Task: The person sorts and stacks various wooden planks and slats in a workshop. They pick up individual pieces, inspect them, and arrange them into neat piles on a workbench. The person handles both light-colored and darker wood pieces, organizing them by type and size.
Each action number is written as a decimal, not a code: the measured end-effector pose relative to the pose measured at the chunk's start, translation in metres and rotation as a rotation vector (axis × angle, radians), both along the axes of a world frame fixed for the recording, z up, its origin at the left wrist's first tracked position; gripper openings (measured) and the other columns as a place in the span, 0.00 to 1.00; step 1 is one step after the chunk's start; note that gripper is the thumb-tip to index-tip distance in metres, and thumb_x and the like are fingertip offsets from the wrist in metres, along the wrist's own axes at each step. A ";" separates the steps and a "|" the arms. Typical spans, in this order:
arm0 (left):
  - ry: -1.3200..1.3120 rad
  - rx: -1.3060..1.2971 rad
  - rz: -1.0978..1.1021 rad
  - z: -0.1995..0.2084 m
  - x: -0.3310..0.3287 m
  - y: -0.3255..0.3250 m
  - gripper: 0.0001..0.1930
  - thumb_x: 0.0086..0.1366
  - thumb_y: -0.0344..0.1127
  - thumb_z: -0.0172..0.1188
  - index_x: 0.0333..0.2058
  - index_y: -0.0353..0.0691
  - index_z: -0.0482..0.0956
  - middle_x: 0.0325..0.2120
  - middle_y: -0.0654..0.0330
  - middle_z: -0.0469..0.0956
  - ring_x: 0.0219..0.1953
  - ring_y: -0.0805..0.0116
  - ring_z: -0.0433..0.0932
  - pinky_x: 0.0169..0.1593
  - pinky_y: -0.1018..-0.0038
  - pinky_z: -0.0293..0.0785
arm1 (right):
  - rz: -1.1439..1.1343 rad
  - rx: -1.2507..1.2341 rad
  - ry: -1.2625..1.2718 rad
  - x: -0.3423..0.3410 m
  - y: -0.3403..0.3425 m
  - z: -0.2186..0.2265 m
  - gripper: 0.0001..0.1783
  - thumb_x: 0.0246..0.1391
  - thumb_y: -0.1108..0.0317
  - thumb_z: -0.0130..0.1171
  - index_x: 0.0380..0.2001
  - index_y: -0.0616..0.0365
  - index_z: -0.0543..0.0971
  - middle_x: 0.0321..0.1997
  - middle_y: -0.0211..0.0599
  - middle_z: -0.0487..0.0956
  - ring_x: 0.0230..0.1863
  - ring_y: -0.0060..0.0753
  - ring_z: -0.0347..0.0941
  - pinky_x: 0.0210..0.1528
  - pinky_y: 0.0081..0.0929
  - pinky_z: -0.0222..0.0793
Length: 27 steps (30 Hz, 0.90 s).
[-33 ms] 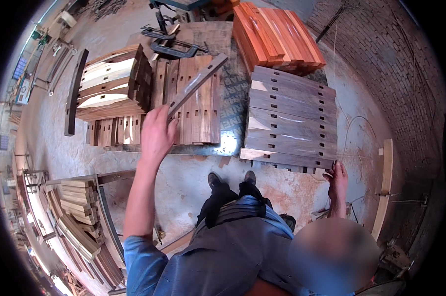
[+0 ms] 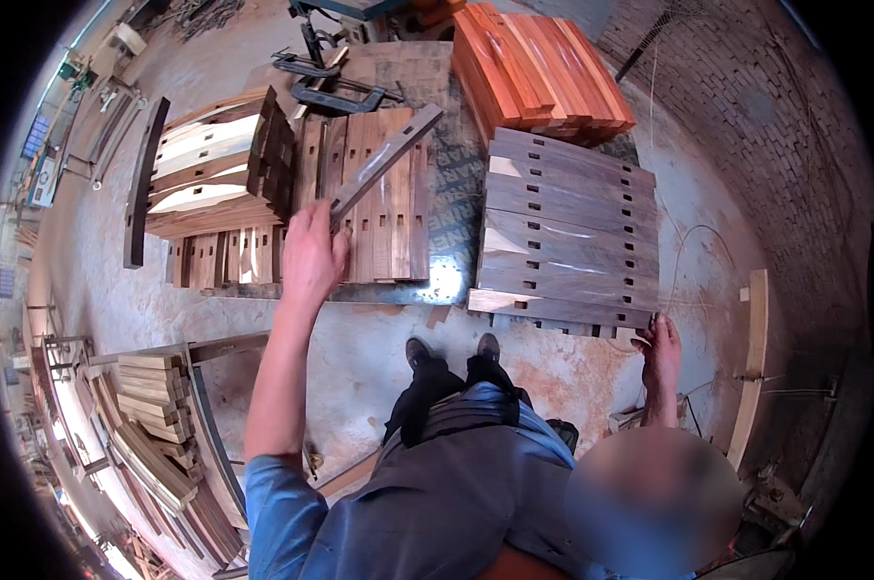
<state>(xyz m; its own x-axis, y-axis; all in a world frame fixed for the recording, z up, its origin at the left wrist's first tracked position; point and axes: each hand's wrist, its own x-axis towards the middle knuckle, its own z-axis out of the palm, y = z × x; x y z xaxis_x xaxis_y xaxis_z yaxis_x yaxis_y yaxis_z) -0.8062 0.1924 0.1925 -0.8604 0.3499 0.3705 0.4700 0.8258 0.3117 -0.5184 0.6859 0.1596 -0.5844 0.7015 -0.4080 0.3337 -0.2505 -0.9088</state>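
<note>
My left hand point(image 2: 313, 251) is closed around the near end of a narrow dark wooden strip point(image 2: 389, 159). The strip slants away to the right over a layer of brown slotted boards point(image 2: 398, 242); whether it touches them I cannot tell. To the right lies a stack of greyish-brown slotted boards point(image 2: 572, 237), edge to edge, each with small rectangular mortises. Its nearest board point(image 2: 572, 307) has its right end between the thumb and fingers of my right hand point(image 2: 661, 350). The fingertips there are partly hidden.
Left of the brown boards stands a taller pile of slotted boards point(image 2: 215, 159) with a dark bar point(image 2: 147, 184) beside it. Black clamps point(image 2: 335, 92) lie at the back. Orange-red boards point(image 2: 538, 72) are stacked far right. Timber pieces point(image 2: 157, 406) rest on a rack at lower left.
</note>
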 end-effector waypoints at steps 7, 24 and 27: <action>-0.135 -0.168 0.178 -0.044 -0.048 0.015 0.17 0.57 0.39 0.63 0.39 0.32 0.75 0.37 0.43 0.75 0.43 0.44 0.73 0.46 0.55 0.71 | -0.085 -0.024 -0.040 0.024 -0.012 0.008 0.14 0.63 0.54 0.53 0.42 0.52 0.72 0.36 0.28 0.77 0.33 0.22 0.74 0.34 0.25 0.72; -0.781 0.398 0.271 -0.039 -0.055 0.007 0.20 0.67 0.49 0.50 0.34 0.34 0.78 0.20 0.55 0.76 0.24 0.61 0.76 0.32 0.65 0.74 | -0.054 0.003 -0.026 0.019 -0.004 0.003 0.20 0.63 0.55 0.53 0.49 0.58 0.71 0.45 0.37 0.76 0.38 0.24 0.73 0.38 0.27 0.72; -0.418 0.045 0.275 -0.047 -0.054 0.008 0.20 0.63 0.48 0.56 0.40 0.34 0.77 0.29 0.48 0.78 0.38 0.46 0.77 0.45 0.57 0.73 | -0.023 -0.015 -0.026 0.016 -0.006 0.006 0.20 0.63 0.56 0.53 0.49 0.59 0.71 0.45 0.37 0.76 0.39 0.24 0.73 0.39 0.28 0.72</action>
<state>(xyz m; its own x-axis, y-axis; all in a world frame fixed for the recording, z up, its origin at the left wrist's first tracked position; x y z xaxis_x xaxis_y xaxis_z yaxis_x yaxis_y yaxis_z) -0.8598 0.2002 0.1457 -0.9966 0.0807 -0.0160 0.0640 0.8831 0.4648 -0.5025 0.6796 0.1659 -0.5575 0.7080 -0.4335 0.3511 -0.2721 -0.8959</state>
